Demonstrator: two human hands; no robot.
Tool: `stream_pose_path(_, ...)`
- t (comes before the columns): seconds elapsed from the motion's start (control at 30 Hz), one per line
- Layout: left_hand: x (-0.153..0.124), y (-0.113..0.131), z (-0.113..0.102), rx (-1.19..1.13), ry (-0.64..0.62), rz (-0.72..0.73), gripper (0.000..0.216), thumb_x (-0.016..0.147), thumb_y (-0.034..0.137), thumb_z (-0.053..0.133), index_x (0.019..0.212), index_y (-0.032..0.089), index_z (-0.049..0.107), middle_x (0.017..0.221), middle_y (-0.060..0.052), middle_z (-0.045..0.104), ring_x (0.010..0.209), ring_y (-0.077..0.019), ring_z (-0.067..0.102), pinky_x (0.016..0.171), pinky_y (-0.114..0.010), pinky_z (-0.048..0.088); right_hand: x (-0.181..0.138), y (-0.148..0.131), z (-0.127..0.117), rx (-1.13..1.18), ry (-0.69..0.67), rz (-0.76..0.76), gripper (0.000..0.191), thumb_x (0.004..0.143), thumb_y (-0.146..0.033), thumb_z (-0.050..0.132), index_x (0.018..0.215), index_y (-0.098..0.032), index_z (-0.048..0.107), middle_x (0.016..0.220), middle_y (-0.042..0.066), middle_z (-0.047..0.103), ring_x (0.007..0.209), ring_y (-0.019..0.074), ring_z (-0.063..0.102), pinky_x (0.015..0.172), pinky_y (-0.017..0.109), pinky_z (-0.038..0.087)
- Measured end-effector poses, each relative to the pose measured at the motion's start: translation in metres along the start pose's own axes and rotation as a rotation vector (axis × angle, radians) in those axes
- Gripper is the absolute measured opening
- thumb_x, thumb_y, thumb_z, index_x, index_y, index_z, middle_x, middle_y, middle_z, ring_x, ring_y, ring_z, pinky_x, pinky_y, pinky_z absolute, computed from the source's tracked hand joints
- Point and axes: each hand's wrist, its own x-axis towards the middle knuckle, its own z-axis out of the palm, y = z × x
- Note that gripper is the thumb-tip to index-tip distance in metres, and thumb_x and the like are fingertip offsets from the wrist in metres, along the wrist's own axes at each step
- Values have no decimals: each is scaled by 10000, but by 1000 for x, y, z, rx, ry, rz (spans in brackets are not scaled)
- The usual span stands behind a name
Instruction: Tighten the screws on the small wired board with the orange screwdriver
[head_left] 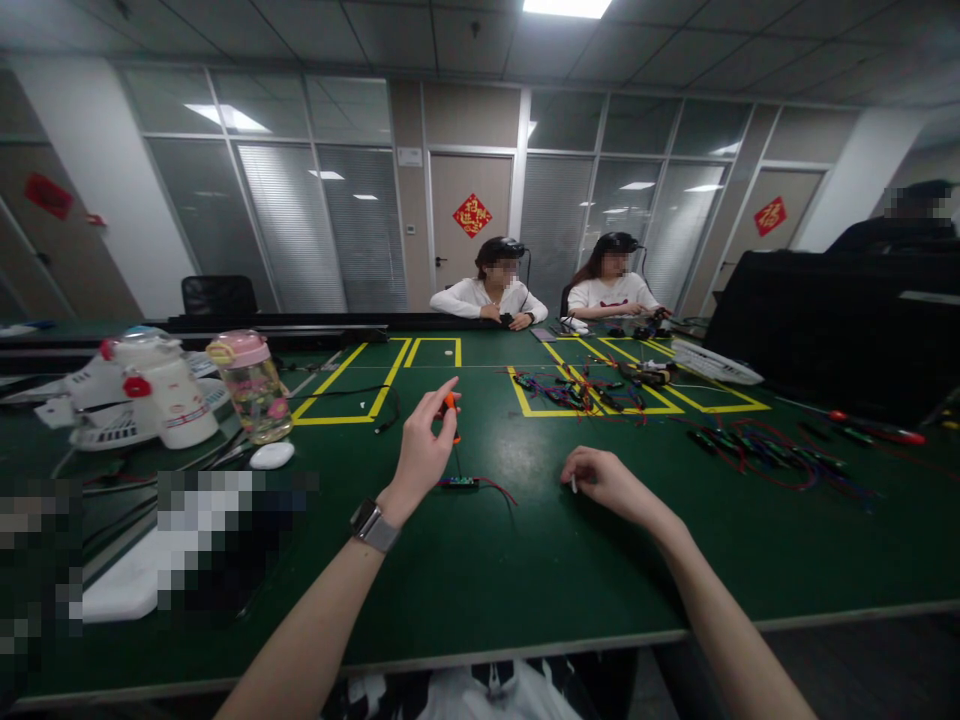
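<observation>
While the left hand [420,450] is raised off the green table [525,590], its thumb and fingers pinch a small orange-handled screwdriver [450,406], held roughly upright with the handle at the fingertips. A watch [373,525] sits on that wrist. The right hand [609,482] rests low on the table to the right, fingers curled in, with a small white piece [574,486] nipped at their tips; what the piece is cannot be told.

Between the two hands lies a small circuit board [459,482], flat on the table, just below and slightly right of the left hand and well left of the right one, so the left hand is the nearer. Its long axis runs left to right. It looks dark with green and blue spots, and a thin red wire [501,489] trails from its right end toward the right hand.

Farther off, tangles of coloured wires [577,392] lie inside yellow tape markings [352,385], and more wires [757,452] spread to the right. At the far left stand a pink-lidded bottle [255,385] and a white bottle [169,392]. Two co-workers [491,295] sit at the table's far side.
</observation>
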Motion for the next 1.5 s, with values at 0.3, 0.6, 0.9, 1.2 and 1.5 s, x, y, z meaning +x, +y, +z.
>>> stream_pose_path(0.3,0,0,0,4,-8,-24,402,917,212,430,1315,251,477,1065,-54,605,860,-137,614,798,-306,507,-1,-1,1,-32,-38,21,202,688,-63,532,777,-137,698,831,55,612,668,141,574,642,250,459)
stream_pose_path(0.6,1,3,-1,25,-29,-12,413,909,210,445,1319,251,474,1048,-44,598,872,-140,595,839,-324,497,-1,-5,-3,-77,20,54,146,753,-207,582,817,-157,703,797,51,652,698,167,573,652,263,442)
stream_pose_path(0.9,2,3,-3,120,5,64,318,884,246,526,1198,256,572,906,-17,551,830,-148,553,802,-317,484,-3,-2,-2,-60,61,92,205,798,-285,579,890,-165,718,862,77,688,767,200,610,680,275,464)
stream_pose_path(1.2,3,10,-4,78,14,67,317,938,207,413,1225,230,545,1122,-47,573,1027,-152,552,901,-313,454,-1,-1,-1,-122,38,103,174,755,-197,587,866,-157,715,827,68,682,742,188,604,669,264,455)
stream_pose_path(1.5,2,6,-1,109,73,101,296,900,243,503,1191,240,561,995,-30,593,898,-156,575,824,-328,484,-1,3,1,-100,34,85,164,717,-127,590,851,-143,682,806,60,649,688,163,574,645,259,444)
